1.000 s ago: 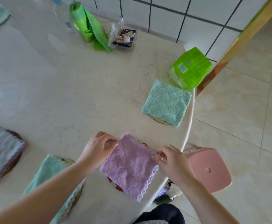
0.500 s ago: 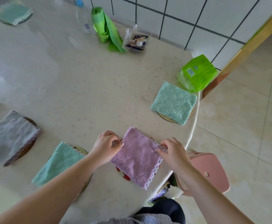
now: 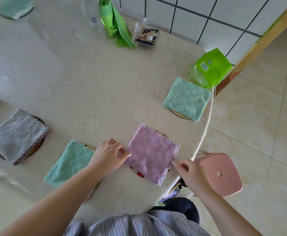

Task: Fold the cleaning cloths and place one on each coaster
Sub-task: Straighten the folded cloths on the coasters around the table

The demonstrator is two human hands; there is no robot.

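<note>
A: Where does your purple cloth (image 3: 152, 153) lie?

B: Folded square on a red-patterned coaster (image 3: 138, 172) at the near right edge of the pale, speckled table (image 3: 91, 82). Your left hand (image 3: 107, 155) touches its left corner, fingers curled, thumb and forefinger tips together at the hem. Your right hand (image 3: 189, 171) hovers just off its right corner, fingers loosely curled, holding nothing.

A: And the other cloths?

B: A teal cloth (image 3: 69, 163) sits on a coaster just left of your left hand. A grey cloth (image 3: 16, 136) covers a dark coaster (image 3: 37, 145) further left. Another teal cloth (image 3: 187, 98) rests on a tan coaster (image 3: 180, 114) at the far right rim. One more teal cloth (image 3: 14, 7) lies at the far left corner.

A: What of the room around you?

B: White tiles with dark grout (image 3: 199, 16) back the table. Against them stand a green bag roll (image 3: 112, 19), a clear bottle (image 3: 89, 14) and a small packet (image 3: 147, 35). A green pack (image 3: 210, 67) sits at the far right edge. A wooden frame (image 3: 258, 43) borders the tiles. A pink stool (image 3: 219, 172) stands on the beige floor tiles (image 3: 258, 125), right of the table.
</note>
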